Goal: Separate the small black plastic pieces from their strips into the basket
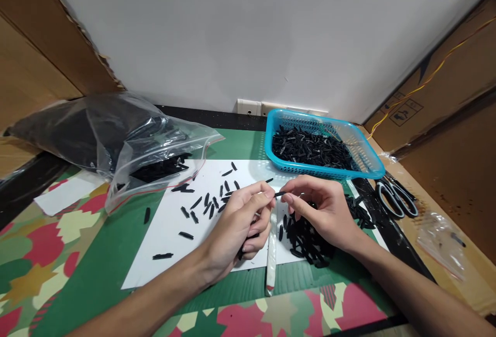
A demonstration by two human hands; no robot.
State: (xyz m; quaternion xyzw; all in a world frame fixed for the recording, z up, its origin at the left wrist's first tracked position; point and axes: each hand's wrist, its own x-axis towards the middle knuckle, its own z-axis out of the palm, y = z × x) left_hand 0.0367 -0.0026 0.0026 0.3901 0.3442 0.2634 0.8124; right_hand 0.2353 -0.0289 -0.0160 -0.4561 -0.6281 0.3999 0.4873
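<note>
A small black plastic strip (pixel 279 194) is being pinched at both ends between the fingertips of the left hand (pixel 240 223) and the right hand (pixel 321 213), lying roughly level just above the white sheet (pixel 155 259) near the middle of the tabletop. It is slim, dark and short, like the loose black pieces (pixel 205 205) that are lying scattered flat across the sheet's left half, pointing every way. A denser heap of black pieces (pixel 306 241) is sitting under the right hand, spilling toward the sheet's right edge. More black sticks (pixel 246 246) are poking out from the left hand's curled lower fingers.
</note>
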